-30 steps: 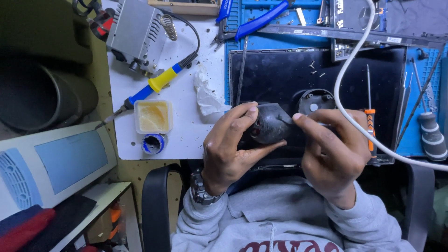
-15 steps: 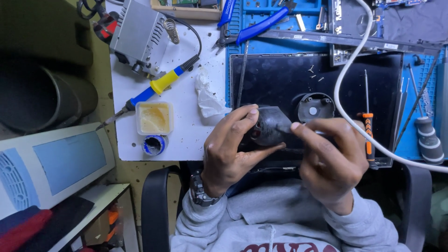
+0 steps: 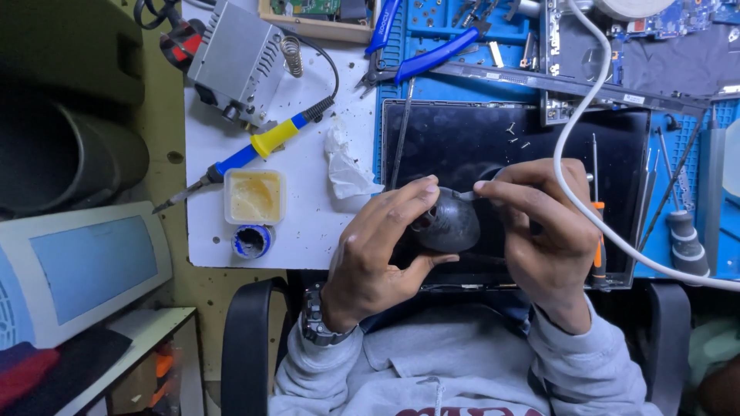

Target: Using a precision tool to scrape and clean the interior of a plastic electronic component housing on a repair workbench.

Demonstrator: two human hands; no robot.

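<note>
Left hand [image 3: 370,258] wraps a small dark rounded part [image 3: 447,227], fingers over the top and thumb under it: grip closed on the part, held up off the bench, just above the near edge of the dark laptop panel [image 3: 462,142]. Right hand [image 3: 543,231] pinches a thin metal tool [image 3: 467,196] between thumb and forefinger, so that grip is closed too. The tool's tip touches the top of the rounded part. I can't tell whether it is tweezers or a pick, since most of it is hidden by the fingers.

Progress, judging by the layout: the laptop is already opened up. The panel lies flat, a few loose screws [image 3: 518,139] sit on it, and a bare board section [image 3: 663,23] lies at far right on the blue work mat [image 3: 432,31]. The rounded part is out of the machine and being worked by hand. Nothing shows it finished or refitted, so I'd call this mid-job.

Around it:
- An orange-handled screwdriver [image 3: 598,239] lies on the panel just right of the right hand, and a white cable [image 3: 570,131] loops over that hand.
- A soldering iron with a yellow and blue handle [image 3: 254,150] lies idle on the white bench [image 3: 308,223] to the left, wired to the grey station [image 3: 235,62] at far left.
- A flux tub [image 3: 254,196], a small blue pot [image 3: 251,240] and a crumpled tissue [image 3: 343,166] sit near the iron.
- Blue-handled cutters [image 3: 443,54] lie on the mat at the far side.
</note>
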